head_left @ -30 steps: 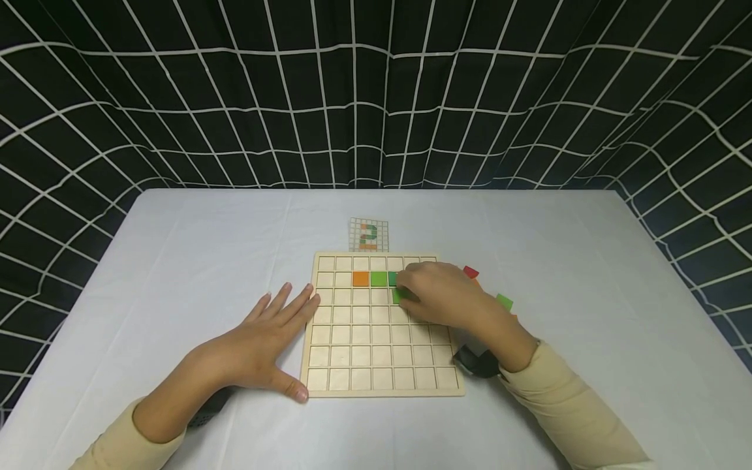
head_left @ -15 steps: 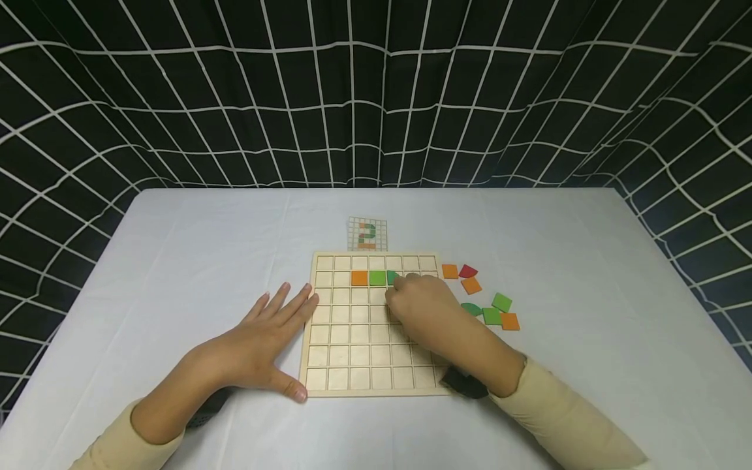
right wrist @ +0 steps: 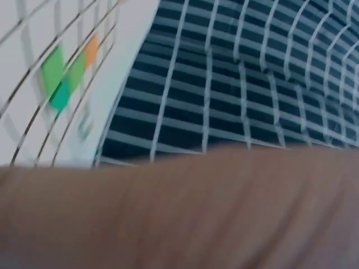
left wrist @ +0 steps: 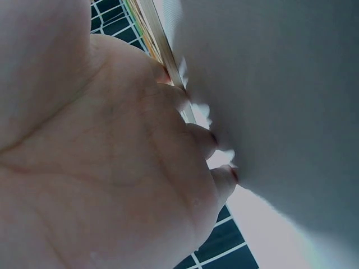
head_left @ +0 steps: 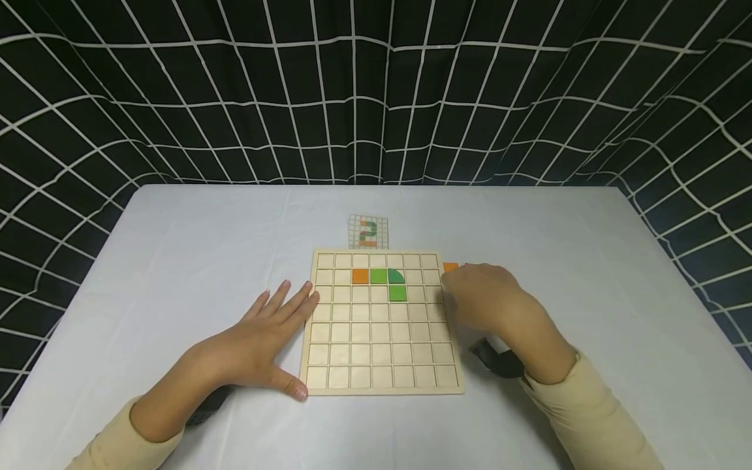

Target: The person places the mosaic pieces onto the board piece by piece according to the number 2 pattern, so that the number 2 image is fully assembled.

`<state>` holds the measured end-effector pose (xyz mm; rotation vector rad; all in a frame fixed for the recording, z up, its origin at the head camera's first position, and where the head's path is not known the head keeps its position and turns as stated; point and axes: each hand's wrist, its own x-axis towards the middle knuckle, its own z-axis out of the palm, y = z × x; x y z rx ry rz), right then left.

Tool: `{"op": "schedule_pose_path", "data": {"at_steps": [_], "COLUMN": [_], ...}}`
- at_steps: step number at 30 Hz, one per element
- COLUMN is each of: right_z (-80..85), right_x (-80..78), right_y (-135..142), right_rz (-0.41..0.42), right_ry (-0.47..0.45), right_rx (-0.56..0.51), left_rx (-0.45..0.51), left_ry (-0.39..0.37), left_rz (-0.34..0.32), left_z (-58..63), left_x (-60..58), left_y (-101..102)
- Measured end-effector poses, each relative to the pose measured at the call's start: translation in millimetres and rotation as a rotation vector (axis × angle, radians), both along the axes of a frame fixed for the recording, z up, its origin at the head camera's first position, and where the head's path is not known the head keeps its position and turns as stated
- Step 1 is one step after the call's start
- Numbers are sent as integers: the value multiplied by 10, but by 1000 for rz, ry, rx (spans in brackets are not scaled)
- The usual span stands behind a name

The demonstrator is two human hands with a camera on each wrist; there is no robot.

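Note:
A wooden grid board (head_left: 361, 352) lies on the table. In its second row from the far edge sit an orange square tile (head_left: 360, 277), a green square tile (head_left: 378, 277) and a dark green quarter-round tile (head_left: 396, 277). Another green square tile (head_left: 397, 293) lies in the cell just below the quarter-round one. My left hand (head_left: 258, 346) rests with spread fingers along the board's left edge, fingertips and thumb at the rim. Past the right edge, my right hand (head_left: 490, 297) is bent down over the loose tiles, its fingertips hidden beneath it.
Beyond the board lies a small pattern card (head_left: 368, 232) with a coloured figure on a grid. One loose orange tile (head_left: 450, 267) shows past the right hand, which covers most of the other loose pieces. A black grid-patterned curtain (head_left: 376, 91) hangs behind the white table (head_left: 235, 235).
My right hand has moved off the board to the right, over the loose tiles. The lower green square it was handling now lies uncovered in its cell. My left hand has stayed put.

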<state>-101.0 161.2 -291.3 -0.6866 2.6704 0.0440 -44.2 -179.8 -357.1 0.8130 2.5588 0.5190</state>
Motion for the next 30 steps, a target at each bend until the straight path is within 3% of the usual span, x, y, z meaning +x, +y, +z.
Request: {"op": "schedule_pose_path", "data": {"at_steps": [3, 7, 15, 20, 30], "right_z": [-37, -127, -170, -191, -168], "right_x": [-76, -142, -174, -201, -273], "right_y": [69, 73, 53, 83, 169], "right_rz": [-78, -114, -68, -97, -170], "right_ry": [-38, -69, -46, -45, -88], "right_rx": [87, 140, 88, 37, 61], "left_rx": [2, 5, -2, 5, 12], "left_ry": [0, -6, -1, 0, -4], "left_rz": [2, 2, 3, 4, 5], "left_z": [12, 10, 6, 3, 4], "left_x": [-4, 0, 4, 1, 1], "left_y": [-1, 3, 2, 1, -5]}}
